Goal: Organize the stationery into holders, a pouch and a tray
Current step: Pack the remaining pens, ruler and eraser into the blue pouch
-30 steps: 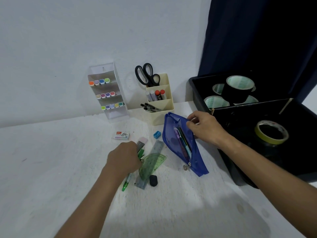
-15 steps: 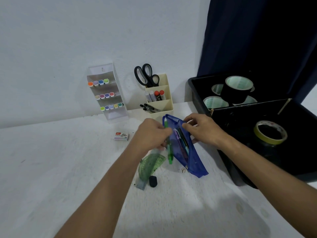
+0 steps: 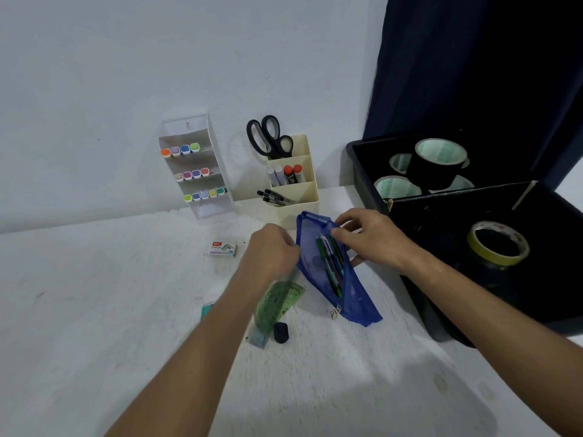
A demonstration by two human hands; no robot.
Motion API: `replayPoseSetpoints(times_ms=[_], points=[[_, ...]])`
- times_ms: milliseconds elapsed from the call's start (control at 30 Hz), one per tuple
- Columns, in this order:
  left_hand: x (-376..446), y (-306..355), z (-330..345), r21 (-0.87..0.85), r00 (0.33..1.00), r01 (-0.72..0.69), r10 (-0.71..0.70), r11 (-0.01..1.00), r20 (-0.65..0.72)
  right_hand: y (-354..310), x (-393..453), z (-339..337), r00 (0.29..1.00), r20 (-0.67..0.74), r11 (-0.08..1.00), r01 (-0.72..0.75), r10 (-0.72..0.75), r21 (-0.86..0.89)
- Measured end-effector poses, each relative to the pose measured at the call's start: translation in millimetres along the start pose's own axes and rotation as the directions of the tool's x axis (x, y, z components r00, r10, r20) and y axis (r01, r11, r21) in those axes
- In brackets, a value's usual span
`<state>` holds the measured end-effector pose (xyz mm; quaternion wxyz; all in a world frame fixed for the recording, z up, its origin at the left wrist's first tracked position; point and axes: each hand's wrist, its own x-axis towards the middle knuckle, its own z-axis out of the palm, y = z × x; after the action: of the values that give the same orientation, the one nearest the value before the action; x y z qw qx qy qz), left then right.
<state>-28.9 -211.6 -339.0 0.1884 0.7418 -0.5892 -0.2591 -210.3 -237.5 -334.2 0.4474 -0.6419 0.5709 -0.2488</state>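
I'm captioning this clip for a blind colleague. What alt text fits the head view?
Two hands hold a blue mesh pouch of pens open on a white table: right hand pinching its rim, left hand at its other edge.

Blue pouch (image 3: 334,272) lay mid-bench (image 3: 94,310), both hands at its open mouth. Right of pouch, black tray (image 3: 473,247) walled off that side, touching distance. Behind pouch, cream holder (image 3: 299,197) stood close. Left-front of pouch, green protractor (image 3: 277,305) and black eraser (image 3: 280,332) cluttered the path; staple box (image 3: 222,249) further left. Bare bench lay beyond that and in front.
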Motion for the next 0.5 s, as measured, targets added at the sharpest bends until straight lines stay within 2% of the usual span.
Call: replayPoseSetpoints(times_ms=[133, 200, 400, 500], points=[[-7.3, -38.7, -27.2, 0.105, 0.997, 0.067, -0.062, 0.992, -0.042, -0.4, -0.6, 0.9, 1.0, 0.024, 1.0, -0.013, 0.013, 0.004], [-15.0, -52.2, -38.4, 0.188, 0.996, 0.085, -0.086, 0.978, -0.004, -0.4, -0.3, 0.9, 0.999, 0.031, 1.0, -0.012, 0.012, 0.004], [-37.4, -68.1, -39.2, 0.297, 0.972, 0.113, -0.167, 0.948, 0.164, -1.5, -1.5, 1.5, 0.999, 0.036, 1.0, -0.003, 0.003, -0.003], [-39.2, -73.2, -31.1, 0.382, 0.971, 0.107, -0.18, 0.918, 0.159, -1.0, -2.3, 1.1, 1.0, 0.03, 1.0, 0.006, -0.006, -0.006]])
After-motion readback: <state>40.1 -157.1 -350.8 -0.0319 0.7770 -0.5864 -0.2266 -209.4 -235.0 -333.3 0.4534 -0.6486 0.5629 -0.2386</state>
